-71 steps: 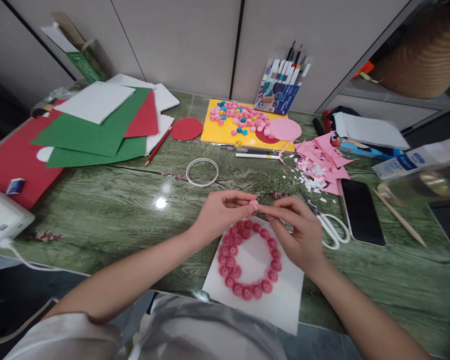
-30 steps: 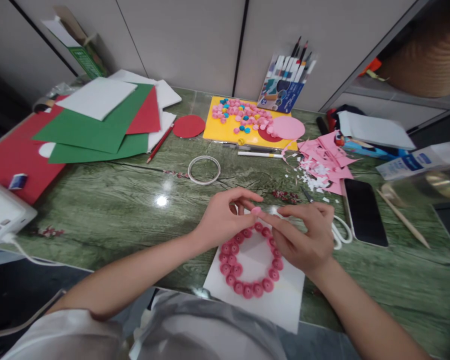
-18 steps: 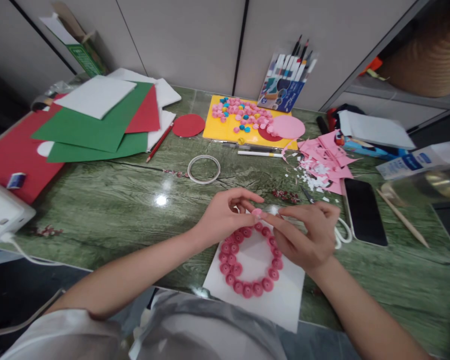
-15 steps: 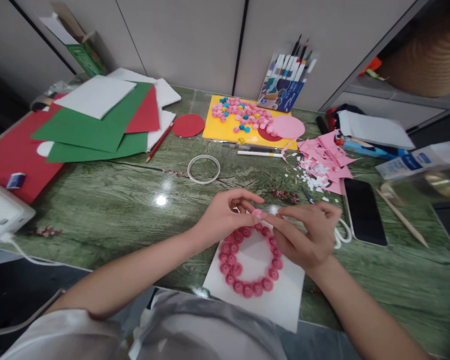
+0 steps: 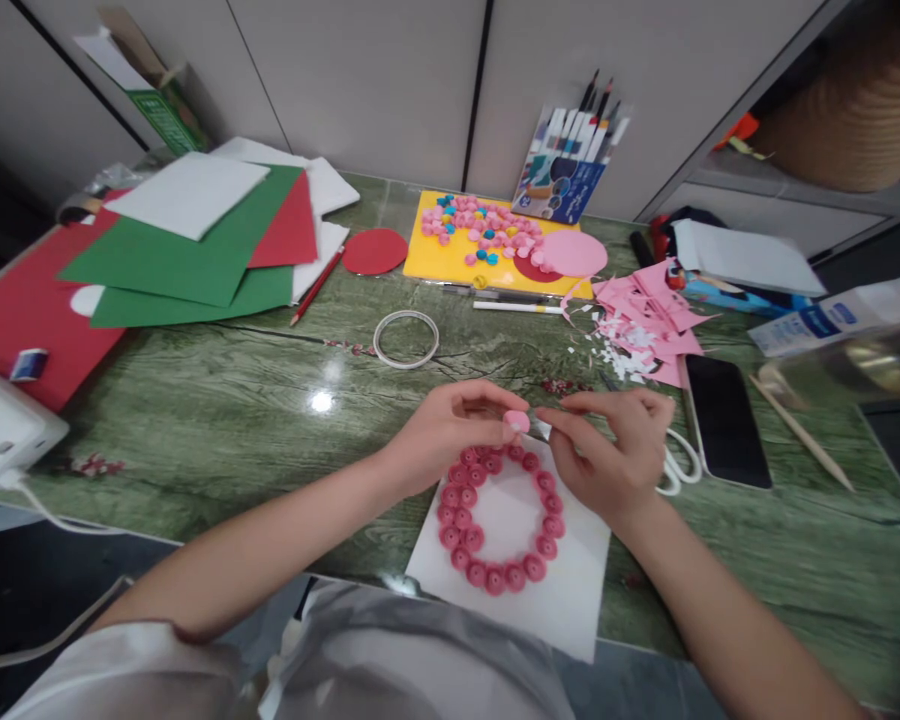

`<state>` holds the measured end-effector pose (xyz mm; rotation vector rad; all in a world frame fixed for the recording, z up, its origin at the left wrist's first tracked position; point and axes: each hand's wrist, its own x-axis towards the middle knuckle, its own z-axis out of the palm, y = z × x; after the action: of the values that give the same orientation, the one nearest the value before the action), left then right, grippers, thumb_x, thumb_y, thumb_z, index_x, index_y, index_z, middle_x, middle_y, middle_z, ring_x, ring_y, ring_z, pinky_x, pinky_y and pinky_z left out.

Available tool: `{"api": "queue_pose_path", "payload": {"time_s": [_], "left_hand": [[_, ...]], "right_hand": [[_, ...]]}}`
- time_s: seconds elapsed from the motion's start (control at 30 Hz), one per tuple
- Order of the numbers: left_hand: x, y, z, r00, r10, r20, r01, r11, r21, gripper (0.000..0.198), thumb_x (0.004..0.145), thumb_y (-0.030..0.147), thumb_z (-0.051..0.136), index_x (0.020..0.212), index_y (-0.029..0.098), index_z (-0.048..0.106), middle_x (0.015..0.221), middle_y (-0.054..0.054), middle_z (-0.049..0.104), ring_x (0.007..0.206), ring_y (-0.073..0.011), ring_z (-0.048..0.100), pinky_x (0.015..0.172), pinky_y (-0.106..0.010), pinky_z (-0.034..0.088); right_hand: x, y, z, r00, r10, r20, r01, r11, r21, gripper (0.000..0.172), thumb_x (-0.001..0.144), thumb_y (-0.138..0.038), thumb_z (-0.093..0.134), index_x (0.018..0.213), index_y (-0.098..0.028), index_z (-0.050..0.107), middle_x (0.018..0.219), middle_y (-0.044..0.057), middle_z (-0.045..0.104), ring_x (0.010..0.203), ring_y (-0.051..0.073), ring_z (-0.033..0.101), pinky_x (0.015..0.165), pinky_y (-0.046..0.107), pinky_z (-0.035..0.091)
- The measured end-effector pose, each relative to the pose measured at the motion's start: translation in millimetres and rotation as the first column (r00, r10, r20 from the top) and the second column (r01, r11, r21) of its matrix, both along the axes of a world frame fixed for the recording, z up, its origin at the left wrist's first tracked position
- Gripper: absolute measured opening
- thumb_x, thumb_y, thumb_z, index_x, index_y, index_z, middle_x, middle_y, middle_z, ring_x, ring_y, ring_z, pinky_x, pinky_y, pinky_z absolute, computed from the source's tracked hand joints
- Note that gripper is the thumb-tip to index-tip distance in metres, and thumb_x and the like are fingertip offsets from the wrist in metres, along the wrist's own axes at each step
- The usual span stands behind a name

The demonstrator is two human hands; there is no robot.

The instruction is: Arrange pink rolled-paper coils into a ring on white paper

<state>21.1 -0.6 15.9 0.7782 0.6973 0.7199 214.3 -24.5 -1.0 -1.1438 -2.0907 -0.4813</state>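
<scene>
My left hand point(image 5: 457, 425) pinches a small pink paper coil point(image 5: 517, 421) between thumb and fingertips, above the far edge of a white sheet point(image 5: 577, 600). My right hand point(image 5: 611, 445) is just to its right, fingers bent together and apart from the coil. A small white scrap point(image 5: 544, 428) shows at its fingertips. On the sheet, darker pink paper coils point(image 5: 495, 577) form a ring, with a second row along its left side. My hands hide part of the sheet's far edge.
Loose coils lie on a yellow sheet point(image 5: 439, 258) at the back. A tape roll point(image 5: 406, 340) is left of centre. Pink paper scraps point(image 5: 656, 305), white-handled scissors point(image 5: 679, 465), a phone point(image 5: 727, 420) and a wooden stick point(image 5: 802, 433) lie right. Coloured sheets point(image 5: 165, 255) are stacked left.
My right fingers have drawn back to the right from the pink coil, and a white scrap now shows at their tips. The coil stays in my left hand.
</scene>
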Motion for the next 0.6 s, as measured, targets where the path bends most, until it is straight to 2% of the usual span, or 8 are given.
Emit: {"api": "queue_pose_path", "payload": {"time_s": [0.13, 0.37, 0.5, 0.6], "left_hand": [[1, 1, -1.8, 0.997, 0.058, -0.044, -0.057, 0.998, 0.008, 0.021, 0.062, 0.019, 0.073, 0.081, 0.015, 0.065, 0.074, -0.001, 0.063, 0.067, -0.0095, 0.059, 0.066, -0.023, 0.044], [0, 6, -5.4, 0.976, 0.107, -0.190, -0.075, 0.982, 0.171, 0.034, 0.060, 0.025, 0.075, 0.091, 0.017, 0.064, 0.067, 0.001, 0.060, 0.060, -0.0071, 0.053, 0.058, -0.019, 0.043], [-3, 12, -10.3, 0.988, 0.058, -0.140, -0.028, 0.977, 0.212, 0.045, 0.056, 0.025, 0.077, 0.098, 0.018, 0.062, 0.060, 0.004, 0.054, 0.053, -0.0053, 0.049, 0.054, -0.017, 0.042], [-4, 15, -14.0, 0.993, 0.030, -0.110, -0.002, 0.969, 0.245, 0.047, 0.054, 0.025, 0.078, 0.097, 0.018, 0.062, 0.058, 0.006, 0.051, 0.051, -0.0039, 0.046, 0.052, -0.016, 0.041]], "right_hand": [[1, 0, -1.6, 1.000, -0.007, -0.024, 0.007, 1.000, -0.027, 0.020, 0.070, -0.012, 0.059, 0.083, -0.026, 0.064, 0.082, -0.001, 0.062, 0.070, 0.014, 0.056, 0.075, 0.037, 0.032], [-1, 0, -0.4, 1.000, 0.002, -0.015, -0.002, 1.000, -0.024, 0.020, 0.069, -0.011, 0.059, 0.082, -0.025, 0.064, 0.080, -0.001, 0.061, 0.069, 0.013, 0.055, 0.073, 0.036, 0.032], [-1, 1, -0.6, 0.999, -0.002, -0.050, 0.000, 0.999, -0.044, 0.020, 0.070, -0.010, 0.058, 0.082, -0.026, 0.064, 0.080, -0.001, 0.061, 0.071, 0.013, 0.055, 0.074, 0.036, 0.032], [-1, 1, -0.8, 0.999, -0.007, -0.052, 0.004, 0.999, -0.053, 0.020, 0.070, -0.010, 0.058, 0.081, -0.026, 0.064, 0.080, -0.001, 0.061, 0.071, 0.013, 0.055, 0.075, 0.036, 0.032]]}}
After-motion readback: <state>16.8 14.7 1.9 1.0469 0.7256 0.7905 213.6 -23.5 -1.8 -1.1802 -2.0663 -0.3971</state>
